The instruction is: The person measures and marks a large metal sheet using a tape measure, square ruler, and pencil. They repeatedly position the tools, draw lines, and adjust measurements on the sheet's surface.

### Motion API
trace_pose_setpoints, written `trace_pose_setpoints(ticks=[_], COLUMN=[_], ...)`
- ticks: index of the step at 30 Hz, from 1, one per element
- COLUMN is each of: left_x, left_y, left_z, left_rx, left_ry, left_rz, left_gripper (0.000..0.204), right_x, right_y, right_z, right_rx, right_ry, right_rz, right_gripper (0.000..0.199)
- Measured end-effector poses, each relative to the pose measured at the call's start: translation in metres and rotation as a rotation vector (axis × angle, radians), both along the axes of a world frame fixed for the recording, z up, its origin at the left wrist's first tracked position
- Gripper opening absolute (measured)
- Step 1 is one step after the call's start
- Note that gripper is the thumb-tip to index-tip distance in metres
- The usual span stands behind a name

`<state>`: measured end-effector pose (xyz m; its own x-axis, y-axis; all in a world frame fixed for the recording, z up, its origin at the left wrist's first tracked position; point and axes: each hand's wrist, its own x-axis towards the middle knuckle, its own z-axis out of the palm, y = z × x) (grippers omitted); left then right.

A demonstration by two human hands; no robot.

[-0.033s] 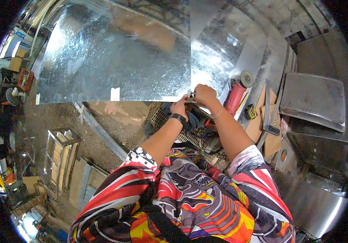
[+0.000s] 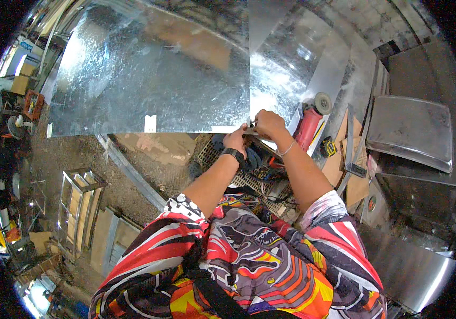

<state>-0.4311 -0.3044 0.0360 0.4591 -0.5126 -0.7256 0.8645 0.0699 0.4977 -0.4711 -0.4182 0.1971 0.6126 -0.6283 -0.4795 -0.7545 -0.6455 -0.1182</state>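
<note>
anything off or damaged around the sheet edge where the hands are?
Nothing clearly damaged. The galvanized sheet lies flat with a straight near edge; left hand and right hand meet at that edge around a small tool, too small to identify. The red angle grinder lies on its side beside them.

Red angle grinder lying on the bench, its disc end pointing away. Yellow tape measure just beside it, on pieces of cardboard. Further right, a shallow metal tray, upside down. Below the bench edge, a dark plastic crate. On the dirt floor at left, a metal frame.
</note>
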Motion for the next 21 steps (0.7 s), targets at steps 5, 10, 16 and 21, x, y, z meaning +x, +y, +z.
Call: trace_pose_setpoints(ticks=[5,10,16,21], left_x=[0.011,0.017,0.017,0.022], left_y=[-0.004,-0.003,0.000,0.006], left_z=[0.026,0.095,0.065,0.063], left_rx=[0.020,0.137,0.032,0.145], left_ry=[-0.166,-0.028,-0.174,-0.485], left_rz=[-0.201,-0.165,-0.181,-0.398], left_gripper=[0.011,0.021,0.019,0.023], right_x=[-0.018,-0.026,-0.040,-0.047], right_y=[-0.045,-0.061,-0.041,-0.030], right_z=[-0.033,-0.010,0.010,0.012], right_rx=[0.240,0.554,0.826,0.980], right_ry=[-0.071,-0.226,-0.337,-0.532], right_rz=[0.063,0.081,-0.249,-0.402], right_gripper=[0.039,0.042,0.039,0.029])
